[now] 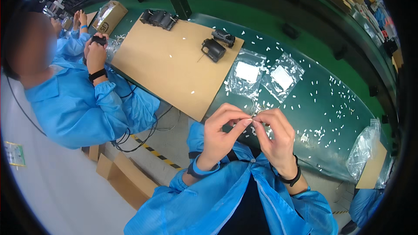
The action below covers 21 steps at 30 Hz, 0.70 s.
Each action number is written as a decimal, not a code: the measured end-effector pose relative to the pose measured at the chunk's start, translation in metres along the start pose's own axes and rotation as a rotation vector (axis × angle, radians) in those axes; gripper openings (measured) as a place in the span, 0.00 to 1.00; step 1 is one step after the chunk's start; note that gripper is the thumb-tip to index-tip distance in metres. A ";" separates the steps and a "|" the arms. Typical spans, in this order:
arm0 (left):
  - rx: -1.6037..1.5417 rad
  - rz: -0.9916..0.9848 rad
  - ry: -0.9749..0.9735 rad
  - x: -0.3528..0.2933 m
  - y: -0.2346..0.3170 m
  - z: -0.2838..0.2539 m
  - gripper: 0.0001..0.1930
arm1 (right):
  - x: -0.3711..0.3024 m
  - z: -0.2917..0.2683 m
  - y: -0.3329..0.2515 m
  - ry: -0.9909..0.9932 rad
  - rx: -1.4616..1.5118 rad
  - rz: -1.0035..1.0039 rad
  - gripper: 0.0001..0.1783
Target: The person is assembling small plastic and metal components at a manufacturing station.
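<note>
Both hands meet above the green tabletop [331, 117]: left hand [222, 132] and right hand [274, 137] pinch one tiny part [254, 119] between fingertips, near two clear bags [265, 76].

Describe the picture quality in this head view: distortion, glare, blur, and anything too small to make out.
Head view: strong fisheye, so the green bench edge curves and the corners go black. Lighting is even, with soft glare on the clear plastic bags. The left hand and right hand are fairly sharp, but the tiny part pinched between their fingertips is too small to identify. The co-worker's face is blurred.

tiny pale piece [253, 120], pinched between fingertips
</note>
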<state>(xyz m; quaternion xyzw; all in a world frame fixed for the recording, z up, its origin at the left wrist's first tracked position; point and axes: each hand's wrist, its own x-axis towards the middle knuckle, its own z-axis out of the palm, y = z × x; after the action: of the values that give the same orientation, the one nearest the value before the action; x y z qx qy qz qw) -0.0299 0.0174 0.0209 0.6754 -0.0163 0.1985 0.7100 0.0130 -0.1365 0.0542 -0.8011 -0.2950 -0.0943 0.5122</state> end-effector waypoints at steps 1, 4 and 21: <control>0.163 -0.003 0.037 0.003 0.006 0.002 0.08 | 0.000 -0.001 0.000 0.005 0.002 -0.013 0.09; 0.478 0.123 0.110 0.027 0.006 -0.004 0.14 | 0.002 -0.005 0.003 0.048 -0.040 0.031 0.07; 1.093 0.261 -0.017 0.203 -0.071 -0.026 0.43 | -0.002 -0.033 -0.004 0.096 -0.044 0.011 0.06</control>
<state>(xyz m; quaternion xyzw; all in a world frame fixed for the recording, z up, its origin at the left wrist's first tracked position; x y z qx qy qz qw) 0.1724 0.0948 0.0102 0.9391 -0.0003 0.2589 0.2259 0.0136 -0.1648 0.0715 -0.8083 -0.2634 -0.1365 0.5085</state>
